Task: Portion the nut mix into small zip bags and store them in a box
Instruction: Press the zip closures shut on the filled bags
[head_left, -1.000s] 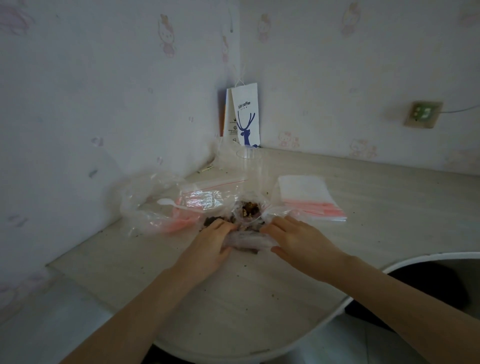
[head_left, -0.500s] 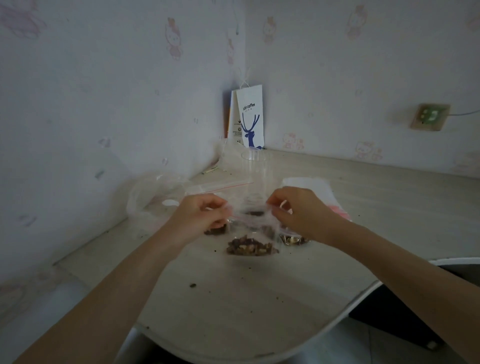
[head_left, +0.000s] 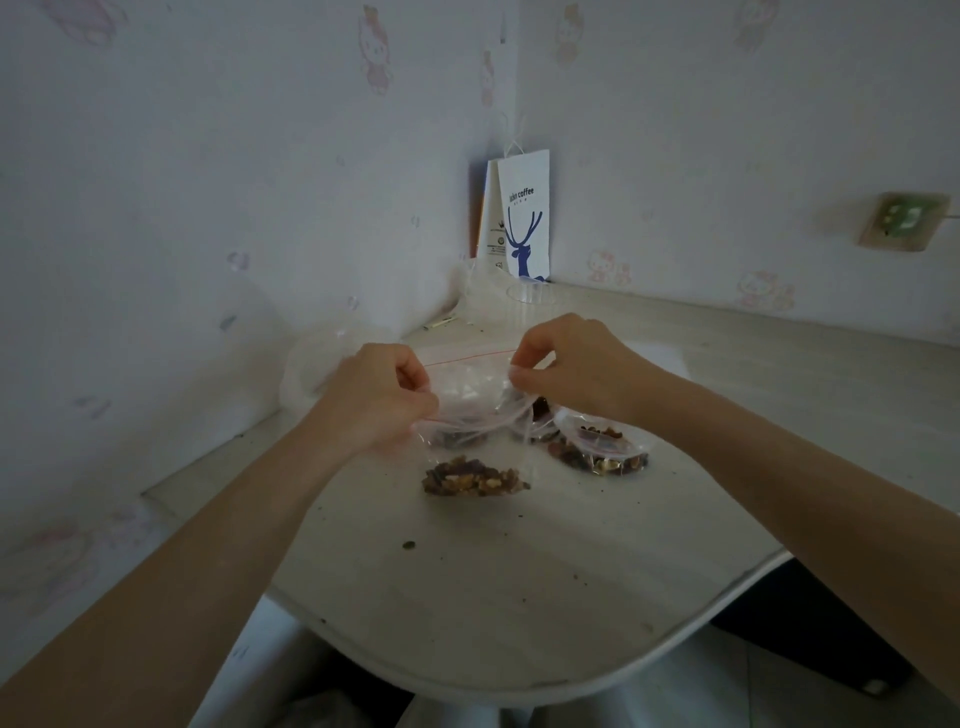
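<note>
1. Beige table (head_left: 519, 597) surface is seen across the lower middle of the frame, its curved edge nearest, with dark crumbs (head_left: 409, 545) scattered on it.
2. At the centre a clear zip bag (head_left: 467, 395) is held up over the table, and the nut mix (head_left: 475, 480) is gathered in its bottom. Whether the bottom touches the table cannot be told.
3. The bag's top edge is pinched at its left end by the left hand (head_left: 374, 402) and at its right end by the right hand (head_left: 576, 369). Each grip is clenched on the plastic, with the fingers curled.
4. Just right of the held bag, below the right wrist, filled bags (head_left: 597, 452) are laid on the table.
5. Beyond the hands a clear cup (head_left: 530, 299) is seen.
6. In the far corner, at the upper centre, a white paper bag (head_left: 524, 218) printed with a blue deer is stood against the wall.
7. At the upper right a wall socket (head_left: 904, 221) is mounted.
</note>
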